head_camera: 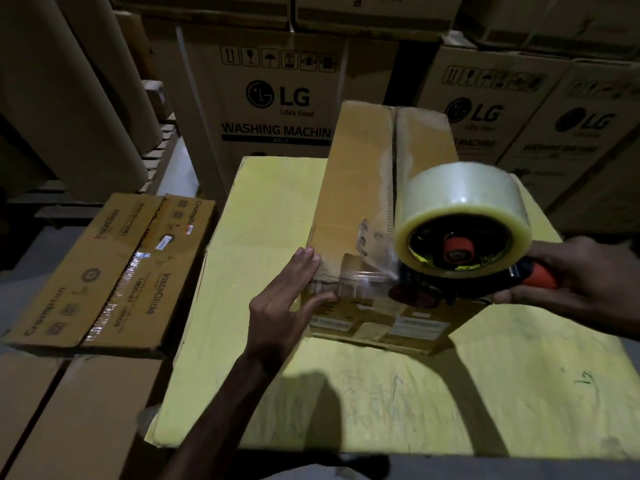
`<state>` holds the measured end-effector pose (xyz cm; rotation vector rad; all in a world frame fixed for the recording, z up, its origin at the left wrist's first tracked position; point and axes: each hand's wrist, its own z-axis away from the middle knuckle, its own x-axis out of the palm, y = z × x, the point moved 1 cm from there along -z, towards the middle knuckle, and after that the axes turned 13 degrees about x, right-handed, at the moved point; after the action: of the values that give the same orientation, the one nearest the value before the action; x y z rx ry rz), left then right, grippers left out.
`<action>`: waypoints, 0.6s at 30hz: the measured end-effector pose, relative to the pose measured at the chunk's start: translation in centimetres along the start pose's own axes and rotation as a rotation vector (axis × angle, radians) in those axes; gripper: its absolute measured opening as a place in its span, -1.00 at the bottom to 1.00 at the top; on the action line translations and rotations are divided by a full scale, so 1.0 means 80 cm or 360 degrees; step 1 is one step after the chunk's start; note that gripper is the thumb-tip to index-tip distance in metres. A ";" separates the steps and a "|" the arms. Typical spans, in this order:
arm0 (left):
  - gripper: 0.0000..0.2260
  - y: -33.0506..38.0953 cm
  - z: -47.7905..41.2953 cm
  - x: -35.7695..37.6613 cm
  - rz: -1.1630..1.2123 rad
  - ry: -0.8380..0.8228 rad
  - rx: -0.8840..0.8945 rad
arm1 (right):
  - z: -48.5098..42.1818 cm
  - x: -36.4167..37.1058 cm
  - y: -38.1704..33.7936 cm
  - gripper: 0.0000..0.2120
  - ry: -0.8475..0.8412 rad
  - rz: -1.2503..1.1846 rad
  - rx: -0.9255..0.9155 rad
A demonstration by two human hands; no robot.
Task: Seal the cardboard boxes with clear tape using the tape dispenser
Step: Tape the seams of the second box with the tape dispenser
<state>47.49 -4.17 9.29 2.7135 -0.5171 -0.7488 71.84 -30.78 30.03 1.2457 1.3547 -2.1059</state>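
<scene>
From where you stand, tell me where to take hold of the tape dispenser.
Grip the tape dispenser by its orange handle, coming from the right: the handle juts out that way, clear of the roll, while the taping end meets the box.

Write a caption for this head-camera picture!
Left hand steadies a cardboard box while the right hand holds the tape dispenser at its near edge.

A storeroom or warehouse — tall stacks of big brown boxes (273,133), marked LG washing machine, stand all around in dim light.
</scene>
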 end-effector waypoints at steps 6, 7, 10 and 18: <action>-0.45 0.013 0.003 0.006 0.0089 0.0097 -0.0291 | 0.034 0.073 -0.026 -0.69 0.0184 0.0180 0.0081; -0.45 0.013 0.005 0.009 0.0114 0.0113 -0.0325 | 0.036 0.070 -0.021 -0.67 0.0160 0.0178 0.0140; -0.44 0.010 0.004 0.006 0.0142 0.0103 -0.0401 | 0.034 0.084 -0.010 -0.61 0.0181 0.0094 0.0190; -0.40 -0.054 -0.036 -0.008 0.0402 0.0023 -0.0600 | -0.002 0.104 -0.025 -0.53 0.0317 0.0066 0.0241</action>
<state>49.67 0.47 10.41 2.2546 -0.6297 -0.6793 65.94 -28.27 24.33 1.5675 1.2537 -2.1364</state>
